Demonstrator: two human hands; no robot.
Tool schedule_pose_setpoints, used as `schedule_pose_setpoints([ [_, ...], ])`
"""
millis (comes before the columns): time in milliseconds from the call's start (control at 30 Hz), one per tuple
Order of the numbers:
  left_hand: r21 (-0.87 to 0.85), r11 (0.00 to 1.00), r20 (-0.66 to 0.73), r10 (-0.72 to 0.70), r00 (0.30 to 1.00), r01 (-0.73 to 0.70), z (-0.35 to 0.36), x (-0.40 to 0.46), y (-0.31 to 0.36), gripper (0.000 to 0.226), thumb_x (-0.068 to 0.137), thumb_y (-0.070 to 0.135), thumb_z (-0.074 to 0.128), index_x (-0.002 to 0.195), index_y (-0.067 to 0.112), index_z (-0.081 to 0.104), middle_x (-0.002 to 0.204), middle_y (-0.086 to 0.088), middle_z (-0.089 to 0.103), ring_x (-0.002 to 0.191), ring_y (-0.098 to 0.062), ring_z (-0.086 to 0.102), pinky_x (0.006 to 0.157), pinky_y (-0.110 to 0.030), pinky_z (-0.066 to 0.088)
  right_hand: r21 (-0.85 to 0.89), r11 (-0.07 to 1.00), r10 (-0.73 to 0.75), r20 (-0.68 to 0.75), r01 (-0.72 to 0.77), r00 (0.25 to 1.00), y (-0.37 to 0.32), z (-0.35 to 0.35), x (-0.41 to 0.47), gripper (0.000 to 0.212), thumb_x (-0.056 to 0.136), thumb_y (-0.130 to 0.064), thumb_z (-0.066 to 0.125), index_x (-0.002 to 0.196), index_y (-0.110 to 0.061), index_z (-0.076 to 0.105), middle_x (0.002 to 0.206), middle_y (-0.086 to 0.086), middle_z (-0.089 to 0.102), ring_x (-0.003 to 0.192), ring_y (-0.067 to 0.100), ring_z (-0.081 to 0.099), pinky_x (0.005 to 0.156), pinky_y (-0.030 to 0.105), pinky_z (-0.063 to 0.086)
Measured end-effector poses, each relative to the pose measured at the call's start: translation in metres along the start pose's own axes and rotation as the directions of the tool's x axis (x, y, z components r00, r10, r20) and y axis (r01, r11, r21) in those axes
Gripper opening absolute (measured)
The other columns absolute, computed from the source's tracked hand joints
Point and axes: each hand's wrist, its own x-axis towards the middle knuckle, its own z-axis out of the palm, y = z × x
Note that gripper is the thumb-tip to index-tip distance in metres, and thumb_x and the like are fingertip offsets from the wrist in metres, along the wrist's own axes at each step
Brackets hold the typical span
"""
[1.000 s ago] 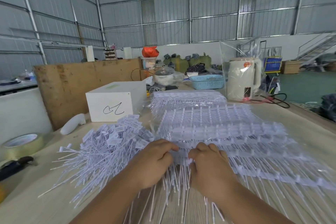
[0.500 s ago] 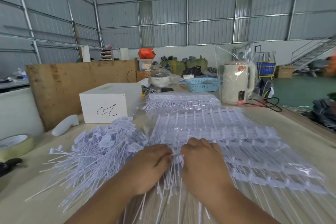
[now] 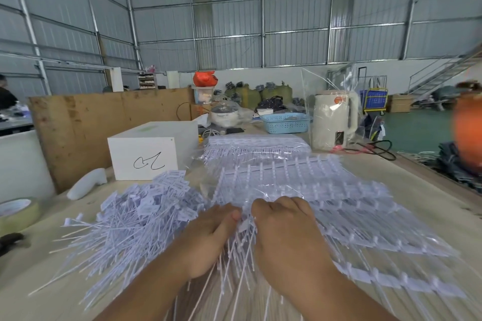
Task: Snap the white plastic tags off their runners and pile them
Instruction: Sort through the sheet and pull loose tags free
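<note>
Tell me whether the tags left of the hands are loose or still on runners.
Loose. The pile of tags lies jumbled, stems crossing at all angles, unlike the runner sheets, where tags sit in even rows.

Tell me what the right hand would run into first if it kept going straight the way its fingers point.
The right hand points up and away across the table, so it would first meet the tags still on their runners, already touching its fingertips. Beyond those, probably the bagged stack; depth is unclear.

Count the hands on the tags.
2: the left hand and the right hand, side by side on the near edge of the runner sheets, fingers hidden among tags.
</note>
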Motion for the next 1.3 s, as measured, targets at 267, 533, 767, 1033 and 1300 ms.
schedule_pose_setpoints([
  [267, 0.005, 0.995, 0.074, -0.104, 0.992, 0.104, 0.000, 0.001, 0.000, 0.055, 0.085, 0.071, 0.008, 0.135, 0.061, 0.029, 0.132, 0.039, 0.007, 0.128, 0.014, -0.004, 0.114, -0.028, -0.004, 0.286, 0.957, 0.031, 0.084, -0.054, 0.996, 0.012, -0.001, 0.000, 0.003, 0.091, -0.026, 0.044, 0.089, -0.028, 0.042, 0.075, -0.015, 0.041, 0.087, 0.012, 0.040, 0.083, 0.031, 0.033],
  [533, 0.326, 0.945, 0.115, -0.034, 0.993, -0.006, 0.003, 0.006, -0.009, 0.044, 0.103, 0.047, 0.028, 0.147, 0.051, 0.024, 0.159, 0.021, 0.009, 0.147, -0.004, -0.009, 0.115, -0.025, -0.003, 0.025, 0.983, 0.164, 0.307, -0.180, 0.938, 0.016, -0.002, -0.001, 0.022, 0.090, -0.039, 0.054, 0.102, -0.024, 0.044, 0.097, -0.006, 0.061, 0.100, 0.020, 0.054, 0.088, 0.037, 0.035],
  [767, 0.237, 0.971, 0.101, -0.059, 0.993, 0.033, -0.001, 0.005, -0.005, 0.043, 0.104, 0.045, 0.023, 0.146, 0.049, 0.030, 0.159, 0.020, 0.012, 0.147, -0.003, -0.006, 0.117, -0.028, -0.003, 0.290, 0.956, -0.026, 0.239, -0.046, 0.971, 0.015, -0.012, -0.002, 0.031, 0.089, -0.031, 0.052, 0.117, -0.042, 0.042, 0.088, -0.013, 0.042, 0.091, 0.011, 0.038, 0.080, 0.030, 0.034],
  [1033, 0.415, 0.909, 0.094, -0.010, 0.996, -0.030, 0.003, 0.008, -0.008, 0.047, 0.104, 0.036, 0.029, 0.151, 0.042, 0.023, 0.161, 0.014, 0.015, 0.150, -0.015, 0.005, 0.122, -0.038, 0.010, 0.476, 0.879, -0.110, 0.150, 0.026, 0.982, 0.025, -0.020, -0.004, 0.035, 0.085, -0.027, 0.062, 0.097, -0.052, 0.040, 0.093, -0.020, 0.047, 0.095, -0.002, 0.046, 0.085, 0.019, 0.042],
  [1300, 0.225, 0.955, -0.081, 0.216, 0.973, -0.193, 0.000, 0.004, -0.001, 0.066, 0.078, 0.029, 0.040, 0.141, 0.050, 0.038, 0.157, 0.011, 0.022, 0.146, -0.011, 0.015, 0.119, -0.038, 0.016, 0.577, 0.816, -0.087, 0.202, -0.047, 0.975, 0.030, -0.024, -0.003, 0.038, 0.088, -0.015, 0.052, 0.100, -0.050, 0.044, 0.093, -0.018, 0.056, 0.085, 0.016, 0.062, 0.077, 0.041, 0.052],
])
